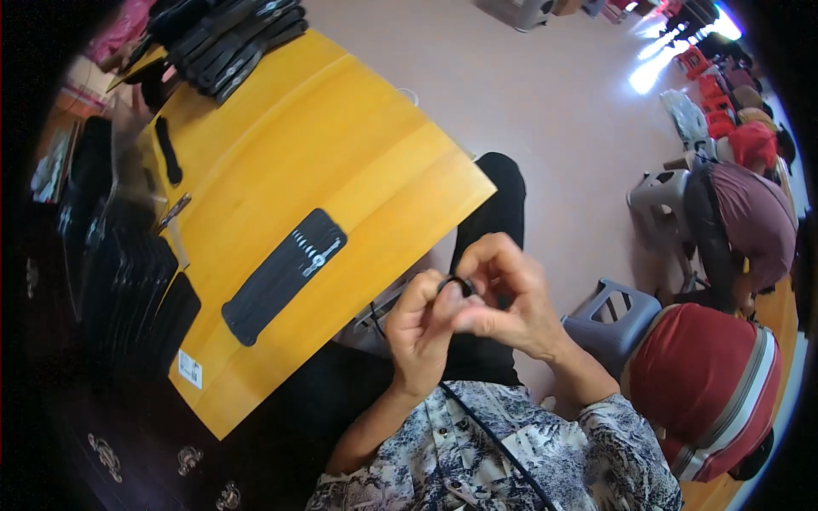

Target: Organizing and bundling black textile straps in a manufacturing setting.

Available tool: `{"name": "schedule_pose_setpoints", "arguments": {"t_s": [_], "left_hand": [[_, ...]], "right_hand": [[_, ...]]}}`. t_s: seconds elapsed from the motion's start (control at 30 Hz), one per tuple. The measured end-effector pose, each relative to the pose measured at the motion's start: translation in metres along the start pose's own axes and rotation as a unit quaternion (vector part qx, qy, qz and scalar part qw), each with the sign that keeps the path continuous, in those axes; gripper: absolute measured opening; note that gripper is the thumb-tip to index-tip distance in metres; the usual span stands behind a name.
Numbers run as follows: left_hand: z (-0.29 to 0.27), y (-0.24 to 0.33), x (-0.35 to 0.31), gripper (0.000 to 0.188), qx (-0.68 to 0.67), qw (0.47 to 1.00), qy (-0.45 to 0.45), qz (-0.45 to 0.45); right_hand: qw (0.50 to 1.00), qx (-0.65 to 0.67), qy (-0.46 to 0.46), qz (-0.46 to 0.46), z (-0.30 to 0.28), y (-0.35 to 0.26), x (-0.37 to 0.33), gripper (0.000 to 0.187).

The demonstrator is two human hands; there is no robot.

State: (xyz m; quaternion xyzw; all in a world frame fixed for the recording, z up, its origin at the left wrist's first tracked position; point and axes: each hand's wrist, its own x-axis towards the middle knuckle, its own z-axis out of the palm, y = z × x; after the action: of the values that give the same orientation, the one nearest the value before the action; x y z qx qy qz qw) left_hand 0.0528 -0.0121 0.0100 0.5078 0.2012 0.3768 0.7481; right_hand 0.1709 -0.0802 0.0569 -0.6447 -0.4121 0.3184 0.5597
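My left hand and my right hand meet in front of my shirt, just off the near edge of the yellow board. Pinched between their fingers is a small black band, bent into a loop; the fingers partly hide it. On the board lies a flat black strap-like piece with pale marks near one end. Farther left lie a narrow black strip and a small metal-looking item whose kind I cannot make out.
Black pieces are stacked at the board's far end and along its left side. A white label sits on the near left corner. To my right stand a grey-blue stool and a person in red; others sit beyond.
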Motion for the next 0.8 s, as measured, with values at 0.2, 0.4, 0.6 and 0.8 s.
{"name": "schedule_pose_setpoints", "arguments": {"t_s": [0.2,0.4,0.6,0.8], "left_hand": [[0.013,0.016,0.013,0.019,-0.055,0.994,-0.008,-0.091],[0.013,0.025,0.023,0.023,0.084,0.991,-0.088,-0.051],[0.035,0.021,0.03,0.023,0.221,0.958,-0.114,0.14],[0.029,0.026,-0.007,0.016,0.171,0.971,-0.151,0.07]], "right_hand": [[0.995,-0.063,0.028,-0.076,0.003,0.006,0.006,0.019],[0.989,0.114,0.097,0.018,0.006,-0.006,0.006,0.024],[0.942,0.146,0.298,0.059,-0.03,-0.007,0.045,0.028],[0.909,0.156,0.387,-0.013,-0.135,0.025,0.114,0.03]]}}
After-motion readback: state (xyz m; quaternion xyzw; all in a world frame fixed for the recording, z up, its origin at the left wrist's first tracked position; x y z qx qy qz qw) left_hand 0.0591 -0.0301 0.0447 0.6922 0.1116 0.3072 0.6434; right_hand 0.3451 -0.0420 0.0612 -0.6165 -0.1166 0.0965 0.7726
